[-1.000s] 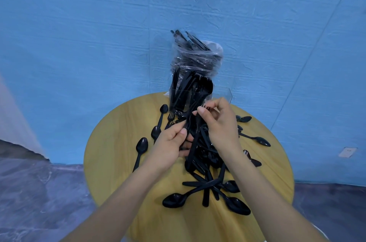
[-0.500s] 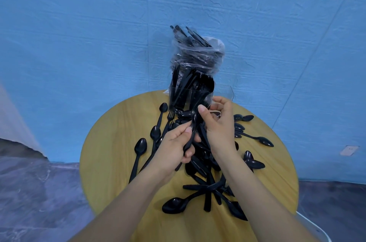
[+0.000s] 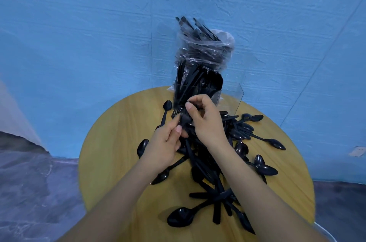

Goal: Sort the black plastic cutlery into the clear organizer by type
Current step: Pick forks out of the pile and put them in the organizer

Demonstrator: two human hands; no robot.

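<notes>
Both hands, left hand [image 3: 165,147] and right hand [image 3: 205,121], pinch cutlery [image 3: 185,120] between them.

A round wooden table [image 3: 111,154] carried a clear organizer [image 3: 231,99] at its far edge. In front of the organizer sprawled a heap of black cutlery [image 3: 213,172], with loose spoons [image 3: 265,168] scattered beside it.

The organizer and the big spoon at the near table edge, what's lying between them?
In the head view, both hands and the cutlery pile lie between the organizer and that spoon.
</notes>
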